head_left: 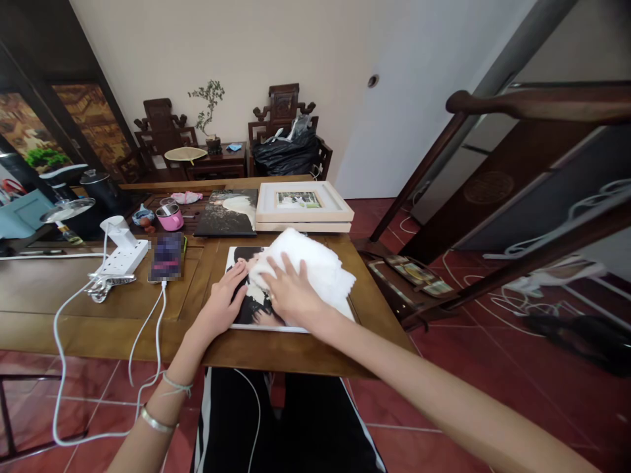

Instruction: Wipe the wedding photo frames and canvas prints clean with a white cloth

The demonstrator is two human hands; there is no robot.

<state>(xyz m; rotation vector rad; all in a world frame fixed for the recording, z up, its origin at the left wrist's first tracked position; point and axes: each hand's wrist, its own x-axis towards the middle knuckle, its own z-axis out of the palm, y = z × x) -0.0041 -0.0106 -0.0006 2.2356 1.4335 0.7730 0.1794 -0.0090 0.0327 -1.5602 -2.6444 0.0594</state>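
Note:
A photo print with a white edge (251,309) lies flat near the front edge of the table. My left hand (227,293) rests on its left side with the fingers stretched out, open and holding nothing. A white towel (315,266) is bunched over the upper right part of the print and hides much of it. My right hand (290,292) lies spread on the towel, pressing it against the print, fingers apart rather than closed around it.
Behind the print are a white picture frame (331,203) and a dark photo panel (224,220). To the left lie a phone (167,256), a power strip (125,258) with white cables, and a pink cup (170,218). A wooden chair (493,184) stands right of the table.

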